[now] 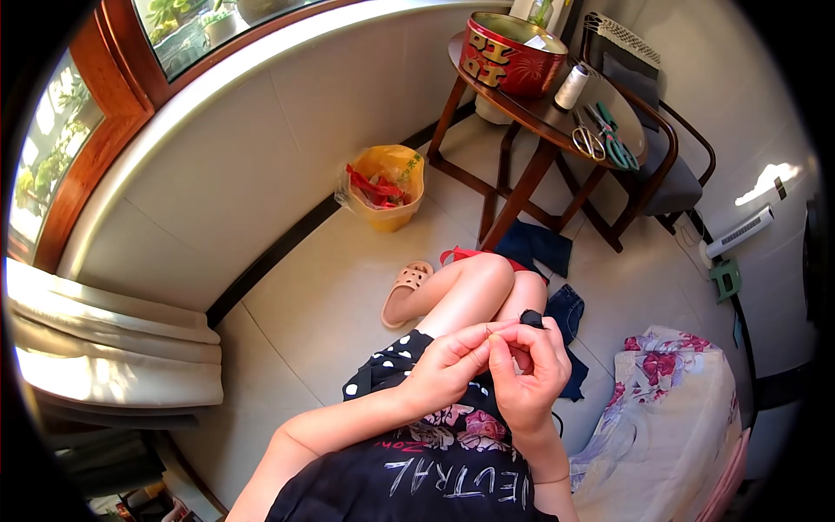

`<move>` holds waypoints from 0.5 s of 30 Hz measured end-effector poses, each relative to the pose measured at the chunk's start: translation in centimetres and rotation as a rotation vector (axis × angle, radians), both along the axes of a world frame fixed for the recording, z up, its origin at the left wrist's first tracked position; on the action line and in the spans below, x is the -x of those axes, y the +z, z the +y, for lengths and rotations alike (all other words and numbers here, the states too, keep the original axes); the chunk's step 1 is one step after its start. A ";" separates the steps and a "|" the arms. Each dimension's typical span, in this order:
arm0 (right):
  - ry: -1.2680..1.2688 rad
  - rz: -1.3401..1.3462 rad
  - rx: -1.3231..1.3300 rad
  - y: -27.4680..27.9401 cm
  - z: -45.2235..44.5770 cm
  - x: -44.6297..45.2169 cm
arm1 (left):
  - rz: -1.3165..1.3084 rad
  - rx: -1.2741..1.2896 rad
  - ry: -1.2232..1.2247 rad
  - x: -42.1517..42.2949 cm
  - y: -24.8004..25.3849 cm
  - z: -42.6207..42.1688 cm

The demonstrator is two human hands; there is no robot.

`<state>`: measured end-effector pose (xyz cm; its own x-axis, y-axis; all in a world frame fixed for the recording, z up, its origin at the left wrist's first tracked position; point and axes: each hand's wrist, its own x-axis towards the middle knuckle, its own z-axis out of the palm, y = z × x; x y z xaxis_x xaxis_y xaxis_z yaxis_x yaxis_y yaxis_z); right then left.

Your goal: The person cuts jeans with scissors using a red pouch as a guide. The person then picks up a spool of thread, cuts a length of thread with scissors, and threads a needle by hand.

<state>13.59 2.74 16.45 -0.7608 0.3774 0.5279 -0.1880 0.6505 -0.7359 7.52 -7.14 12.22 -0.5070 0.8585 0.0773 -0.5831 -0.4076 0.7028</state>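
My left hand (448, 365) and my right hand (532, 370) meet above my lap, fingertips pinched together. Whatever lies between the fingertips is too small to make out. A small black piece (532, 319), perhaps cloth, shows at the fingers of my right hand; I cannot tell how it is held. Under my hands are a black top (383, 478) with white lettering and flowers and a black cloth with white dots (383, 370). Dark blue denim (539, 248) and a red strip (461, 254) lie on the floor beyond my knees.
A round table (596, 96) holds a red tin (513, 56), a white thread spool (571, 87), gold-handled scissors (588, 142) and green-handled scissors (613, 143). A yellow bin (402, 213) contains red scraps. An armchair (674, 187) stands behind; flowered fabric (665, 418) lies at right.
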 end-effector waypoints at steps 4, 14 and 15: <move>0.003 -0.011 0.007 0.0 0.0 0.0 | 0.018 0.017 0.001 0.0 0.1 -0.1; 0.013 0.000 0.056 -0.3 0.0 0.1 | 0.060 0.046 0.017 0.0 0.2 -0.2; 0.014 0.001 0.069 -0.4 0.0 0.1 | 0.055 0.041 0.024 0.0 0.2 -0.1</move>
